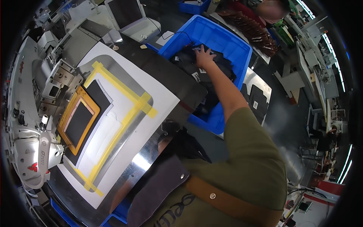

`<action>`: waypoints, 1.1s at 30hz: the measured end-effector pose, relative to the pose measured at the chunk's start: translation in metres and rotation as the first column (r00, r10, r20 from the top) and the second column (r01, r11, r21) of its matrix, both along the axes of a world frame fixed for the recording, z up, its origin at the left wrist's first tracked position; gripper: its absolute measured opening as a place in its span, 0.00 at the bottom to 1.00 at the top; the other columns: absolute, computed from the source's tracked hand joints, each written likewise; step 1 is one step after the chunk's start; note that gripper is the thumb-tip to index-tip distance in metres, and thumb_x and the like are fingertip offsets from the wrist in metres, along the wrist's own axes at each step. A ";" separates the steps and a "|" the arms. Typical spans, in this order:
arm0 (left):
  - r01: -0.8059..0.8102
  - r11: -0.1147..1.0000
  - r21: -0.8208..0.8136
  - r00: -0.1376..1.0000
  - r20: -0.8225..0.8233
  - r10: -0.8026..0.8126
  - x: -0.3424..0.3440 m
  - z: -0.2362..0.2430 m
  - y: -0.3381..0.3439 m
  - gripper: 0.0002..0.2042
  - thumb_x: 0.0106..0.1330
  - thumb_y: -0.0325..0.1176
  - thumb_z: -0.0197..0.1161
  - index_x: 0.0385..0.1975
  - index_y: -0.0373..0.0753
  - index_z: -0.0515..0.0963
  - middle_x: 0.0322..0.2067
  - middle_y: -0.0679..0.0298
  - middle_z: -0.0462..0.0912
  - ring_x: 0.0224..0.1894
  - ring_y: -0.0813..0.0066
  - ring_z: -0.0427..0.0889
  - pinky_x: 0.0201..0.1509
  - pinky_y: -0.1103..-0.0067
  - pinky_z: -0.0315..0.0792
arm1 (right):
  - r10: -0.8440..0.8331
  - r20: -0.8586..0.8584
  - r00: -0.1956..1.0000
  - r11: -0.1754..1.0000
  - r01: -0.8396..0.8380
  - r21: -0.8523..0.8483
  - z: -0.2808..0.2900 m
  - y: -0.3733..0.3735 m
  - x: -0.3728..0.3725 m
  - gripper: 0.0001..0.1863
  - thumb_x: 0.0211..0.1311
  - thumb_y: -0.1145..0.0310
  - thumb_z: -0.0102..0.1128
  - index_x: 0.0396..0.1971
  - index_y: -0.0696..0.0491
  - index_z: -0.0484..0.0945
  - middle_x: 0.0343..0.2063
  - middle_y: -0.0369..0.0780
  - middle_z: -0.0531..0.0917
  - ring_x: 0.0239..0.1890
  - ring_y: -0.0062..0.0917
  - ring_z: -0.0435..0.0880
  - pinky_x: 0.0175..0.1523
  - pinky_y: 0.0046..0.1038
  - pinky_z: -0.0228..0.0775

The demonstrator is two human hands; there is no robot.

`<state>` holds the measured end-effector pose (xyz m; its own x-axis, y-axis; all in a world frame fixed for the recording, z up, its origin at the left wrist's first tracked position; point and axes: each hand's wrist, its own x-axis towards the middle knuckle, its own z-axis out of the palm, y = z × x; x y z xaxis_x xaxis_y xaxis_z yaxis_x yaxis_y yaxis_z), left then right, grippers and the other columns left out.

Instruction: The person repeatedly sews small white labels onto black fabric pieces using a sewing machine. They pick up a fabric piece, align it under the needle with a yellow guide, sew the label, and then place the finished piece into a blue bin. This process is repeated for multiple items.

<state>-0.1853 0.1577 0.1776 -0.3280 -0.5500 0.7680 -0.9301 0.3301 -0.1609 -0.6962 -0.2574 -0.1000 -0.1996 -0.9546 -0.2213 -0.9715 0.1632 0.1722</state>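
One hand (204,56) reaches into a blue bin (242,47) of dark fabric pieces (223,66).
Right hand lies spread, fingers wide, flat on the top piece; the bin sits off the table's far right edge. Left hand is out of sight. An orange frame (77,119) rests on the table (151,159) by the sewing machine (34,151) at its left edge, yellow tape (124,90) beside it.

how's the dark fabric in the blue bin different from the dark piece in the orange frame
The dark fabric pieces lie piled loosely in the blue bin, under the right hand; some carry white tags. The dark piece lies flat and single inside the orange frame, untouched. Both are dark.
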 end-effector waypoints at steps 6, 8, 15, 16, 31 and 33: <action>-0.096 0.995 -0.015 0.992 0.083 0.097 -0.008 0.002 -0.015 0.18 0.77 0.37 0.57 0.61 0.36 0.69 0.55 0.45 0.72 0.55 0.47 0.79 0.50 0.57 0.82 | -0.140 0.152 0.978 0.982 0.117 0.146 -0.022 -0.039 -0.013 0.43 0.61 0.59 0.62 0.77 0.36 0.57 0.80 0.43 0.47 0.77 0.63 0.47 0.66 0.81 0.45; -0.116 0.993 -0.019 0.988 0.099 0.117 -0.010 0.003 -0.019 0.18 0.77 0.37 0.57 0.60 0.36 0.69 0.55 0.45 0.72 0.55 0.47 0.79 0.50 0.57 0.82 | -0.239 0.252 0.938 0.962 0.193 0.192 -0.023 -0.046 -0.021 0.40 0.63 0.59 0.59 0.76 0.40 0.60 0.78 0.43 0.53 0.77 0.56 0.53 0.67 0.80 0.46; -0.230 0.972 -0.052 0.960 0.152 0.235 -0.008 0.009 -0.017 0.17 0.77 0.37 0.57 0.59 0.35 0.70 0.54 0.45 0.73 0.54 0.48 0.79 0.49 0.58 0.82 | -0.219 0.246 0.944 0.975 0.199 0.104 -0.037 -0.054 -0.032 0.27 0.67 0.63 0.54 0.66 0.50 0.75 0.68 0.45 0.73 0.68 0.47 0.74 0.68 0.69 0.59; -0.253 0.966 -0.046 0.952 0.165 0.257 -0.003 0.008 -0.017 0.17 0.77 0.37 0.57 0.59 0.35 0.70 0.54 0.45 0.73 0.54 0.48 0.79 0.49 0.58 0.82 | -0.196 0.270 0.943 0.980 0.181 0.079 -0.045 -0.059 -0.058 0.25 0.67 0.65 0.54 0.63 0.50 0.78 0.66 0.45 0.77 0.66 0.46 0.77 0.68 0.64 0.64; -0.352 0.930 0.103 0.929 0.159 0.334 0.053 -0.038 -0.006 0.14 0.78 0.35 0.55 0.59 0.43 0.77 0.70 0.48 0.64 0.71 0.46 0.69 0.65 0.47 0.75 | 0.338 0.127 0.933 0.933 -0.314 -0.176 0.032 0.137 -0.012 0.40 0.59 0.77 0.58 0.74 0.45 0.62 0.75 0.43 0.60 0.74 0.49 0.63 0.68 0.58 0.65; -0.280 0.951 0.134 0.952 0.163 0.257 0.043 -0.036 -0.015 0.14 0.78 0.35 0.55 0.59 0.44 0.77 0.70 0.48 0.64 0.71 0.43 0.69 0.66 0.46 0.74 | 0.440 0.162 0.883 0.897 -0.439 -0.042 0.031 0.147 -0.001 0.43 0.59 0.70 0.66 0.76 0.42 0.59 0.78 0.41 0.54 0.78 0.48 0.55 0.68 0.71 0.59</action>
